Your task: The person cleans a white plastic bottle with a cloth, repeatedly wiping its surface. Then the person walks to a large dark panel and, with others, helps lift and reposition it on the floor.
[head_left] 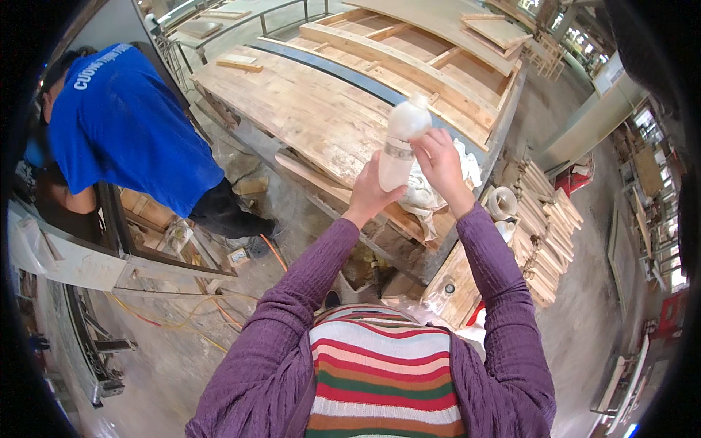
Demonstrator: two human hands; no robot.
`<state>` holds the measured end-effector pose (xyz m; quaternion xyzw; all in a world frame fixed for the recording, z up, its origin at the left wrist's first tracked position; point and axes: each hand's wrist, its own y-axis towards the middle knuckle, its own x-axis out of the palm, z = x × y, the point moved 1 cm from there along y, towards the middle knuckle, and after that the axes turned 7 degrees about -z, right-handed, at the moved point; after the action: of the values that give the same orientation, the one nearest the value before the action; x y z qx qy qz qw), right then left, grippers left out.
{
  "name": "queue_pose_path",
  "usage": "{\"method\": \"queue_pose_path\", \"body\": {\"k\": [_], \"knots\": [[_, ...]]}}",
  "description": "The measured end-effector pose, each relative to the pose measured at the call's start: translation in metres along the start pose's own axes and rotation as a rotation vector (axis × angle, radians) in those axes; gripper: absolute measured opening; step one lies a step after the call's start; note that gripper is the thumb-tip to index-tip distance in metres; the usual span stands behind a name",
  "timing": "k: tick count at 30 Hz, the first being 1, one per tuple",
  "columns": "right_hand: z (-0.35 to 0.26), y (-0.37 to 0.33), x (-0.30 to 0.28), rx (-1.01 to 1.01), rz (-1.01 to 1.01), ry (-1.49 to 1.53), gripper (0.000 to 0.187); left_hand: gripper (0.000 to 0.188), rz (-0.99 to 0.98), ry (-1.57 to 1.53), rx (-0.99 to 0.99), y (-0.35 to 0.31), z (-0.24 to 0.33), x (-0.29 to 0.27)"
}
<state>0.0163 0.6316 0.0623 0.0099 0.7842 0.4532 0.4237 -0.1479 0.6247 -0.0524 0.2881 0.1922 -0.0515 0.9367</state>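
Note:
A whitish, cloudy plastic bottle, tilted a little, is held up over the wooden worktop. Around its middle runs a greyish band. My left hand grips the bottle's lower part, thumb in front. At the bottle's right side, my right hand has its fingers drawn together in a pinch near the band. Whatever lies between those fingertips is too small to make out. Crumpled white cloth lies on the worktop behind and below my hands.
Under the bottle is a wooden panel, with a slatted wood frame beyond it. Stacked wood strips and a tape roll are at right. A co-worker in a blue shirt bends at left. Cables cross the floor.

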Motion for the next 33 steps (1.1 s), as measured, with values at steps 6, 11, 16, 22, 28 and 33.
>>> {"method": "queue_pose_path", "body": {"k": [6, 11, 16, 22, 28, 33], "knots": [[0.028, 0.019, -0.009, 0.220, 0.161, 0.156, 0.010, 0.094, -0.004, 0.042, 0.004, -0.002, 0.003, 0.001], [0.013, 0.003, 0.004, 0.048, 0.098, -0.040, 0.007, 0.095, 0.019, 0.007, 0.003, 0.000, 0.003, 0.000], [0.002, -0.008, 0.013, 0.063, 0.046, 0.043, 0.006, 0.096, 0.006, 0.048, -0.014, 0.001, 0.004, -0.001], [0.019, 0.001, 0.006, 0.102, 0.118, -0.011, 0.008, 0.092, -0.033, 0.013, -0.073, 0.001, 0.004, -0.001], [0.021, -0.004, 0.013, 0.087, 0.077, 0.079, 0.007, 0.091, -0.030, 0.004, -0.050, -0.001, 0.004, -0.002], [0.019, 0.004, 0.010, 0.064, 0.072, 0.029, 0.009, 0.090, -0.013, 0.011, -0.044, -0.003, 0.002, -0.002]]}}
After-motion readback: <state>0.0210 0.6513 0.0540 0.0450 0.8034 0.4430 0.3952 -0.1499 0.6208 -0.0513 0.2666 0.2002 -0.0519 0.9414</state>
